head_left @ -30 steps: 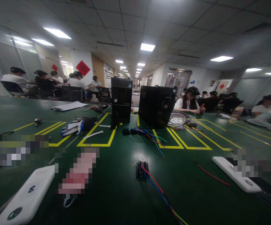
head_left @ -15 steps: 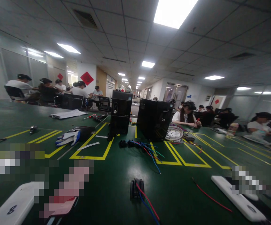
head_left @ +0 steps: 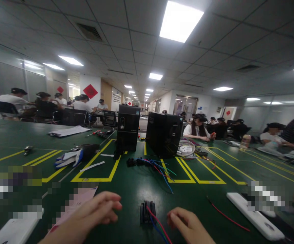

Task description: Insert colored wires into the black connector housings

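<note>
On the green table, close in front of me, sits a small black block-shaped part (head_left: 147, 213). Red, blue and green wires run from it toward the front edge. To its left hovers my left hand (head_left: 99, 211), fingers loosely bent and apart, holding nothing. My right hand (head_left: 186, 222) is to the right of the part, its fingers curled inward and nothing visible in them. Neither hand touches the part. Beyond it lie several similar black pieces (head_left: 136, 162) with blue, red and green wires (head_left: 165, 173). A loose red wire (head_left: 228, 215) rests farther right.
Two black computer towers (head_left: 128, 127) (head_left: 164, 134) stand ahead. White power banks (head_left: 255, 215) (head_left: 19, 228) flank me, with a pink sheet (head_left: 77, 203) at left. Gloves (head_left: 69, 157), papers (head_left: 69, 130) and a round white basket (head_left: 185, 148) lie farther off. Co-workers sit around.
Both my hands have come into view from the bottom, one on each side of the black wired part. The camera has tilted up slightly. The part stays on the table.
</note>
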Demonstrator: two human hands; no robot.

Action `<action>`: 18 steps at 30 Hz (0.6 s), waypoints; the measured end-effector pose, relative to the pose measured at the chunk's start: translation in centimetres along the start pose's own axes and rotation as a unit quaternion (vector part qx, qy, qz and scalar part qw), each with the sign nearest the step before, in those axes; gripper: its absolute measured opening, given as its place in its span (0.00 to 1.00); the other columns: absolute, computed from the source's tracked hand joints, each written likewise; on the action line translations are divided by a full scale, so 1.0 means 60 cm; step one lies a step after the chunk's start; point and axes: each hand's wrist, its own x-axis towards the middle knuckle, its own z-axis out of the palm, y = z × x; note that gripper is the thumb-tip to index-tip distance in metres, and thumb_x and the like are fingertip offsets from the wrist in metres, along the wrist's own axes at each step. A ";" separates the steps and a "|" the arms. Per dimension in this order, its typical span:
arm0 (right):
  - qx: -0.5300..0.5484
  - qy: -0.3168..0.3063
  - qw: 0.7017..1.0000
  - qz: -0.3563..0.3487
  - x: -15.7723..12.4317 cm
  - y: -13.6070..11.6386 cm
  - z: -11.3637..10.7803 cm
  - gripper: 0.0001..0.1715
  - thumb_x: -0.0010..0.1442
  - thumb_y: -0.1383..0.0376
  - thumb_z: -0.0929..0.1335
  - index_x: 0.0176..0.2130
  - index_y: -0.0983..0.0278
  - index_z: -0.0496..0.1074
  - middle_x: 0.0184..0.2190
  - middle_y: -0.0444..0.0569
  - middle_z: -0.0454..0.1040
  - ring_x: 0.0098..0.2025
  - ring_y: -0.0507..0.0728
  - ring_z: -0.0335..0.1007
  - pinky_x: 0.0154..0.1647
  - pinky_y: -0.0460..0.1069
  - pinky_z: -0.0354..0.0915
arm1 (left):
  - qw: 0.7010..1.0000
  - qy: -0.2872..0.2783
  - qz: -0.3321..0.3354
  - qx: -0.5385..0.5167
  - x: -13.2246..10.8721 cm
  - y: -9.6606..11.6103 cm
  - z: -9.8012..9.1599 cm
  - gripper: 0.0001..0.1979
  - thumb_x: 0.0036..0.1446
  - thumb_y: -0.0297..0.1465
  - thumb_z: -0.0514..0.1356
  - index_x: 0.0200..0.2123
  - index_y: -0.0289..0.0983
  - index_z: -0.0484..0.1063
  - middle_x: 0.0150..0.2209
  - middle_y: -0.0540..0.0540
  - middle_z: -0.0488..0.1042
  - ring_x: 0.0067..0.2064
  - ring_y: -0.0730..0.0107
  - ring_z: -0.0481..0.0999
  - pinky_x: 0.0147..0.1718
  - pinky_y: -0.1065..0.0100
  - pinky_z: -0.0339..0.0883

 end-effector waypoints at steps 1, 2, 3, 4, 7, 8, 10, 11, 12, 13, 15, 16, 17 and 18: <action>0.017 -0.011 1.000 0.022 0.013 0.003 0.008 0.27 0.58 0.46 0.60 0.30 0.66 0.72 0.28 0.50 0.75 0.32 0.57 0.71 0.33 0.49 0.64 | 0.999 -0.051 -0.002 -0.017 0.011 0.010 0.010 0.13 0.61 0.38 0.53 0.45 0.39 0.70 0.40 0.49 0.75 0.39 0.67 0.76 0.38 0.66 0.68; 0.035 -0.023 0.998 0.047 0.025 0.006 0.015 0.26 0.57 0.46 0.61 0.30 0.66 0.71 0.28 0.50 0.74 0.30 0.56 0.70 0.30 0.48 0.63 | 0.992 -0.118 -0.001 -0.040 0.021 0.020 0.023 0.13 0.59 0.37 0.53 0.44 0.39 0.70 0.40 0.49 0.76 0.39 0.67 0.76 0.38 0.68 0.68; 0.052 -0.039 0.995 0.071 0.037 0.009 0.020 0.26 0.55 0.46 0.62 0.29 0.66 0.70 0.27 0.50 0.74 0.28 0.54 0.70 0.28 0.47 0.62 | 0.988 -0.149 -0.016 -0.025 0.030 0.028 0.038 0.14 0.56 0.37 0.55 0.43 0.38 0.70 0.38 0.48 0.76 0.38 0.67 0.75 0.36 0.69 0.67; 0.067 -0.054 0.992 0.088 0.049 0.012 0.025 0.25 0.54 0.46 0.63 0.29 0.66 0.69 0.26 0.49 0.74 0.25 0.53 0.69 0.26 0.46 0.61 | 0.987 -0.155 -0.029 0.002 0.038 0.033 0.055 0.16 0.53 0.35 0.56 0.45 0.37 0.69 0.42 0.47 0.75 0.36 0.67 0.75 0.33 0.69 0.67; 0.084 -0.091 0.986 0.113 0.081 0.017 0.039 0.26 0.50 0.45 0.64 0.24 0.66 0.67 0.19 0.46 0.71 0.19 0.51 0.65 0.22 0.45 0.58 | 0.992 -0.101 -0.005 0.080 0.062 0.027 0.107 0.26 0.46 0.30 0.58 0.51 0.38 0.65 0.48 0.44 0.71 0.40 0.64 0.73 0.38 0.68 0.66; 0.088 -0.102 0.984 0.116 0.089 0.019 0.045 0.27 0.49 0.44 0.65 0.22 0.66 0.66 0.17 0.45 0.69 0.18 0.51 0.64 0.22 0.45 0.58 | 0.992 -0.079 0.009 0.099 0.070 0.019 0.122 0.30 0.44 0.30 0.59 0.54 0.37 0.62 0.51 0.43 0.69 0.45 0.61 0.72 0.42 0.67 0.65; 0.096 -0.116 0.981 0.119 0.098 0.024 0.056 0.28 0.47 0.42 0.65 0.19 0.65 0.65 0.15 0.44 0.67 0.16 0.50 0.62 0.21 0.45 0.58 | 0.991 -0.048 0.009 0.126 0.085 0.000 0.147 0.37 0.41 0.29 0.60 0.58 0.34 0.57 0.54 0.39 0.65 0.53 0.57 0.67 0.49 0.65 0.61; 0.097 -0.117 0.981 0.117 0.100 0.028 0.061 0.29 0.47 0.42 0.65 0.19 0.65 0.64 0.14 0.44 0.67 0.16 0.50 0.61 0.21 0.45 0.58 | 0.990 -0.041 0.010 0.134 0.091 -0.010 0.157 0.38 0.41 0.30 0.60 0.58 0.33 0.56 0.55 0.39 0.64 0.54 0.56 0.65 0.51 0.65 0.60; 0.098 -0.112 0.982 0.114 0.100 0.031 0.066 0.28 0.47 0.43 0.65 0.19 0.65 0.64 0.15 0.43 0.66 0.17 0.49 0.61 0.21 0.45 0.58 | 0.990 -0.036 0.013 0.137 0.097 -0.018 0.165 0.38 0.42 0.30 0.60 0.59 0.33 0.56 0.56 0.39 0.63 0.55 0.56 0.64 0.52 0.64 0.59; 0.097 -0.106 0.984 0.109 0.098 0.033 0.069 0.27 0.47 0.44 0.65 0.19 0.65 0.64 0.15 0.43 0.66 0.17 0.49 0.61 0.22 0.45 0.57 | 0.989 -0.036 0.023 0.138 0.101 -0.026 0.171 0.37 0.43 0.31 0.60 0.59 0.34 0.56 0.56 0.39 0.63 0.55 0.57 0.64 0.53 0.65 0.58; 0.093 -0.092 0.986 0.100 0.091 0.037 0.071 0.24 0.49 0.47 0.66 0.21 0.65 0.64 0.16 0.43 0.67 0.19 0.49 0.61 0.23 0.44 0.57 | 0.989 -0.032 0.044 0.138 0.106 -0.035 0.178 0.34 0.44 0.31 0.61 0.57 0.37 0.59 0.54 0.42 0.65 0.54 0.59 0.66 0.52 0.66 0.58; 0.091 -0.084 0.988 0.096 0.087 0.038 0.070 0.22 0.49 0.49 0.66 0.22 0.65 0.65 0.17 0.43 0.67 0.20 0.50 0.62 0.24 0.44 0.57 | 0.989 -0.026 0.049 0.139 0.108 -0.038 0.179 0.32 0.44 0.32 0.61 0.55 0.38 0.60 0.53 0.43 0.66 0.53 0.59 0.67 0.51 0.66 0.59; 0.088 -0.078 0.989 0.094 0.083 0.037 0.068 0.19 0.49 0.51 0.67 0.25 0.66 0.66 0.18 0.43 0.68 0.21 0.50 0.63 0.24 0.44 0.57 | 0.989 -0.022 0.049 0.139 0.109 -0.039 0.179 0.30 0.44 0.32 0.62 0.53 0.38 0.62 0.51 0.44 0.67 0.51 0.59 0.68 0.49 0.66 0.60; 0.087 -0.074 0.989 0.092 0.080 0.036 0.067 0.18 0.49 0.53 0.68 0.28 0.66 0.68 0.19 0.43 0.68 0.22 0.50 0.63 0.24 0.44 0.57 | 0.989 -0.023 0.048 0.137 0.109 -0.040 0.178 0.29 0.43 0.32 0.63 0.52 0.39 0.63 0.49 0.44 0.68 0.49 0.60 0.69 0.47 0.66 0.61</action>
